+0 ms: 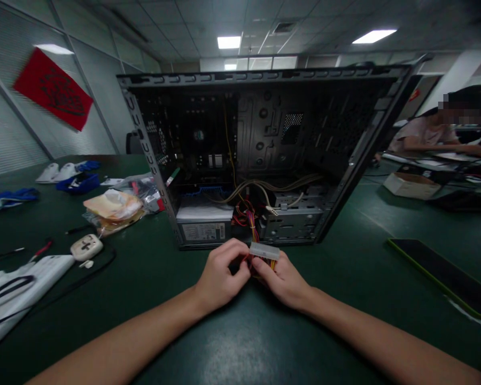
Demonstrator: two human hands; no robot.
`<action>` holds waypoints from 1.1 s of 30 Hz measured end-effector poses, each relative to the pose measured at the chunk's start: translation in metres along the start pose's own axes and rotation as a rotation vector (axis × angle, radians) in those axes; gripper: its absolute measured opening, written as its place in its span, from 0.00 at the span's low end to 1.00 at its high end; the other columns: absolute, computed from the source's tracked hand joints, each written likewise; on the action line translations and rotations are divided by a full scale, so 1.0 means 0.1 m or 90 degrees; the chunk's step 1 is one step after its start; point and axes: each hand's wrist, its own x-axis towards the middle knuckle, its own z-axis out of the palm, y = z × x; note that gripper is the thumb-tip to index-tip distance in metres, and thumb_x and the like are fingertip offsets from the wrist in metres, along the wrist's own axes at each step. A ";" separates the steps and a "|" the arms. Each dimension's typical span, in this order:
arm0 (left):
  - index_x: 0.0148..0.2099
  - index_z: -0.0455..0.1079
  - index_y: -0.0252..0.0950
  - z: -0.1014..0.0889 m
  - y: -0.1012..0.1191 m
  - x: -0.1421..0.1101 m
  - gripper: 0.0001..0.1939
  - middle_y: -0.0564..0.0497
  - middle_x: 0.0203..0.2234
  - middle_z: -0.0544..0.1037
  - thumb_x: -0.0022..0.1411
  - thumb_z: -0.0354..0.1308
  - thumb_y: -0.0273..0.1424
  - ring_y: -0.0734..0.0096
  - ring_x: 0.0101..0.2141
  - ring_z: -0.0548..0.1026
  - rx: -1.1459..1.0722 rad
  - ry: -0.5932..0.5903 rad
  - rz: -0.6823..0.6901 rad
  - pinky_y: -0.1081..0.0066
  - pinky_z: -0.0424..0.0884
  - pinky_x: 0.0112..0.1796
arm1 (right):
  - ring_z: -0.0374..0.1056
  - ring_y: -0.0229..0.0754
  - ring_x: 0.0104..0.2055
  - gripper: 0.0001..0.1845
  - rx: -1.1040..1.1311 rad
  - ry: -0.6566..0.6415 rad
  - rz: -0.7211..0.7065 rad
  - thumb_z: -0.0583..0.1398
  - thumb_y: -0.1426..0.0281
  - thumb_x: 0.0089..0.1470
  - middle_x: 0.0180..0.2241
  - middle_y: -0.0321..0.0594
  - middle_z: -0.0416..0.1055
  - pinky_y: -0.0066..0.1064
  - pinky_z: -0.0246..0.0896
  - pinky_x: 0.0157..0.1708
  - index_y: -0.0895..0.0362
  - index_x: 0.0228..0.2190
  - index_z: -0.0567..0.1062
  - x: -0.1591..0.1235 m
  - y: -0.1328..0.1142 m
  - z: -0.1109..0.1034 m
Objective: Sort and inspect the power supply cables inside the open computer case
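An open computer case [260, 80] stands on the green table, its inside facing me. In front of its lower edge, my right hand [284, 280] is closed round a wide, pale power connector [264, 250] and its coloured wires. My left hand [226, 270] pinches beside the connector at the red wires; its fingertips partly hide what they hold. A bundle of multicoloured cables [251, 218] runs from inside the case down to the hands. The power supply [204, 231] sits at the lower left of the case. A loose white plug [271, 210] hangs above the connector.
Left of the case lie a plastic bag of food [114, 208], a cream earphone case [87, 247], a white power strip [24, 294] and blue-white gloves [10, 199]. On the right are a black, green-edged mat [441, 275] and an open box [411, 184]. Another person [425, 131] sits beyond.
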 end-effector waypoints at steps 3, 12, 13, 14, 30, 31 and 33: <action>0.33 0.70 0.34 0.01 0.08 -0.03 0.08 0.47 0.31 0.74 0.61 0.50 0.21 0.68 0.33 0.72 -0.034 -0.013 0.005 0.70 0.69 0.36 | 0.59 0.36 0.25 0.17 -0.031 -0.012 -0.032 0.51 0.63 0.66 0.23 0.34 0.63 0.28 0.58 0.30 0.57 0.27 0.69 -0.02 -0.01 0.00; 0.38 0.72 0.34 -0.04 0.11 -0.09 0.07 0.45 0.31 0.77 0.63 0.53 0.24 0.65 0.33 0.75 -0.097 -0.001 -0.010 0.68 0.71 0.36 | 0.58 0.36 0.23 0.19 0.023 -0.015 -0.048 0.51 0.61 0.66 0.21 0.33 0.63 0.28 0.58 0.29 0.56 0.27 0.70 -0.04 0.00 0.01; 0.37 0.72 0.34 -0.03 0.11 -0.09 0.06 0.46 0.30 0.77 0.62 0.54 0.24 0.65 0.32 0.75 -0.108 0.015 -0.023 0.69 0.71 0.35 | 0.58 0.36 0.23 0.19 0.031 -0.013 -0.041 0.51 0.60 0.66 0.21 0.33 0.62 0.28 0.58 0.28 0.56 0.27 0.70 -0.04 0.02 0.01; 0.37 0.73 0.34 -0.03 0.12 -0.10 0.05 0.47 0.29 0.76 0.62 0.55 0.24 0.66 0.31 0.74 -0.123 0.031 -0.042 0.69 0.70 0.34 | 0.57 0.36 0.23 0.20 0.043 -0.012 -0.030 0.51 0.60 0.66 0.20 0.33 0.61 0.28 0.57 0.28 0.57 0.26 0.69 -0.04 0.04 0.02; 0.29 0.69 0.33 -0.01 0.19 0.01 0.17 0.48 0.30 0.68 0.66 0.53 0.39 0.65 0.36 0.69 -0.419 -0.076 -0.267 0.68 0.66 0.40 | 0.50 0.30 0.15 0.30 0.300 -0.055 0.165 0.50 0.44 0.60 0.16 0.28 0.55 0.21 0.43 0.14 0.58 0.26 0.67 -0.02 0.08 0.08; 0.29 0.69 0.33 -0.01 0.19 0.01 0.17 0.48 0.30 0.68 0.66 0.52 0.39 0.64 0.36 0.69 -0.433 -0.080 -0.275 0.67 0.66 0.40 | 0.50 0.30 0.15 0.30 0.301 -0.054 0.165 0.50 0.44 0.60 0.16 0.28 0.55 0.21 0.43 0.14 0.58 0.26 0.67 -0.02 0.08 0.07; 0.29 0.67 0.34 0.01 0.16 0.00 0.17 0.48 0.30 0.69 0.66 0.51 0.39 0.63 0.36 0.69 -0.440 -0.085 -0.278 0.66 0.66 0.41 | 0.50 0.30 0.15 0.31 0.293 -0.054 0.154 0.50 0.44 0.60 0.15 0.28 0.56 0.21 0.44 0.14 0.58 0.26 0.67 -0.02 0.07 0.07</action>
